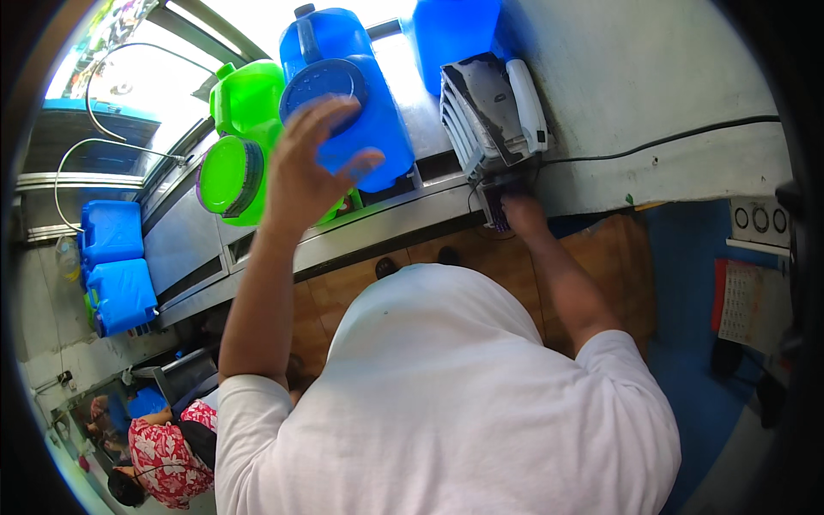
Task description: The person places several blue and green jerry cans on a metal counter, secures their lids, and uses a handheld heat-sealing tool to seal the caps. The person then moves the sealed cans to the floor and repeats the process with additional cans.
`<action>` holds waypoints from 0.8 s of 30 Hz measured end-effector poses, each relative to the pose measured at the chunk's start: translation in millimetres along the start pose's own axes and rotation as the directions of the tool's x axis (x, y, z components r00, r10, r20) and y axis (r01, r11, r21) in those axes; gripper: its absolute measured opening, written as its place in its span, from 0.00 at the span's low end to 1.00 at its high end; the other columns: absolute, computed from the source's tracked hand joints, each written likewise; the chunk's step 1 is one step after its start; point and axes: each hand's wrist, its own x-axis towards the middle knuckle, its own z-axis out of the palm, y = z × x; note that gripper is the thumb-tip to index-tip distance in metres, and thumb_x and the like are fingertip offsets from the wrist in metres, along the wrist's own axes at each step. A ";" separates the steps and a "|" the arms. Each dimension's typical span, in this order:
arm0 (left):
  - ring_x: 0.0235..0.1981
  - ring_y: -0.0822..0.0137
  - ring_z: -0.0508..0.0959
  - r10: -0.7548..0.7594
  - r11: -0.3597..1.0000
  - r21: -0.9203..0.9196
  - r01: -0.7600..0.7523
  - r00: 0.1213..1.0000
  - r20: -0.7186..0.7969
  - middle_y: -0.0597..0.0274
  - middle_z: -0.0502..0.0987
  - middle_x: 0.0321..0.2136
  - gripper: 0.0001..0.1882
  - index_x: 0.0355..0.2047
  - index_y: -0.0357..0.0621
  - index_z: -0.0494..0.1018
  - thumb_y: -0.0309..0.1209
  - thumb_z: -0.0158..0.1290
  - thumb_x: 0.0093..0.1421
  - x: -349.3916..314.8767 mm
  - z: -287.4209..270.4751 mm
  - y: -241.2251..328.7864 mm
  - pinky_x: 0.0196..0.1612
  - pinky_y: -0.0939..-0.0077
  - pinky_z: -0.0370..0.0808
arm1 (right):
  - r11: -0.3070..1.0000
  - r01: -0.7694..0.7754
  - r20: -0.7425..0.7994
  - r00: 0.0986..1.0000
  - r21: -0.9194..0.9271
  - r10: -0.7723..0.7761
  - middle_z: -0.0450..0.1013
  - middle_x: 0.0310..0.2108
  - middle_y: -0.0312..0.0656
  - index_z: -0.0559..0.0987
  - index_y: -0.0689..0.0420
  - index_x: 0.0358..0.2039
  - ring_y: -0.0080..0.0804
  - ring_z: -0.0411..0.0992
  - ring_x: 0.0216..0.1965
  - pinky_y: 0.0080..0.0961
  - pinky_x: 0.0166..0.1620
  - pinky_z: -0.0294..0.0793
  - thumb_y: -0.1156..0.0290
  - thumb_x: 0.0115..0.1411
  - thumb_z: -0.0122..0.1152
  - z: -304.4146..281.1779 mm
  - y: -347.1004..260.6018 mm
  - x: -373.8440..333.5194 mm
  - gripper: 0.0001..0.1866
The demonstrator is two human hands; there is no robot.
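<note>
Head view is showing me a large blue container [388,120] standing at the upper middle of the frame, its round dark-blue cap [322,86] facing the lens; what it is holding, I cannot tell. Just to its left a bright green container [257,94] is sitting, with a green cap [225,176] in a darker rim; another blue jug [455,34] is showing at the top edge, and two blue jerrycans [113,232] are standing at the far left. Their contents are staying hidden from me too. I am seeing the left hand [318,163] hanging over the blue container, fingers spread and grasping nothing; contact with the cap I cannot tell. Right of centre, the right hand [519,210] is meeting a dark purplish object [495,208] just below a worn grey box [485,107]; shadow is hiding the fingers, so I cannot tell its grip. A steel counter edge [360,240] is slanting up from lower left, a black cable [669,137] is crossing the pale wall [635,69] at upper right, and brown floor [601,266] is showing below the counter.
</note>
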 end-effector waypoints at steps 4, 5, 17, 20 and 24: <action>0.50 0.53 0.77 -0.257 0.946 -0.104 0.307 0.906 0.338 0.54 0.77 0.47 0.28 0.48 0.49 0.77 0.41 0.70 0.47 -69.4 46.7 20.5 0.54 0.63 0.74 | 0.983 0.180 -0.031 0.983 -0.024 -0.181 0.77 0.30 0.45 0.81 0.53 0.28 0.45 0.77 0.34 0.41 0.37 0.76 0.67 0.60 0.57 -100.7 -77.3 7.5 0.07; 0.49 0.53 0.77 -0.239 0.944 -0.136 0.302 0.906 0.348 0.54 0.78 0.46 0.27 0.47 0.49 0.77 0.40 0.70 0.47 -83.6 60.1 21.0 0.53 0.64 0.74 | 0.960 0.260 -0.034 0.966 0.101 -0.258 0.77 0.31 0.45 0.81 0.53 0.30 0.44 0.77 0.35 0.39 0.39 0.76 0.68 0.58 0.60 -123.2 -99.2 8.7 0.05; 0.35 0.77 0.75 -0.378 0.456 -0.771 0.444 0.881 0.284 0.69 0.77 0.36 0.04 0.35 0.42 0.80 0.21 0.59 0.60 -64.5 33.5 -7.2 0.40 0.82 0.74 | 0.474 0.047 0.078 0.967 0.879 -0.241 0.77 0.27 0.38 0.82 0.59 0.37 0.21 0.73 0.27 0.22 0.34 0.73 0.65 0.57 0.69 -204.9 -215.8 60.3 0.12; 0.37 0.79 0.74 -0.417 0.379 -0.785 0.489 0.848 0.327 0.70 0.77 0.36 0.04 0.37 0.42 0.80 0.21 0.58 0.61 -55.4 17.6 -21.8 0.43 0.83 0.73 | 0.631 0.137 0.013 0.974 0.763 -0.228 0.77 0.26 0.37 0.82 0.60 0.37 0.20 0.72 0.26 0.20 0.33 0.73 0.68 0.56 0.69 -218.9 -232.2 78.4 0.11; 0.37 0.80 0.74 -0.390 0.382 -0.813 0.440 0.874 0.289 0.70 0.77 0.35 0.04 0.37 0.41 0.80 0.22 0.57 0.62 -45.9 1.9 -27.8 0.43 0.83 0.73 | 0.613 0.295 -0.152 0.949 0.733 -0.276 0.77 0.26 0.35 0.82 0.59 0.35 0.17 0.71 0.26 0.17 0.33 0.71 0.68 0.58 0.67 -223.8 -248.1 93.6 0.08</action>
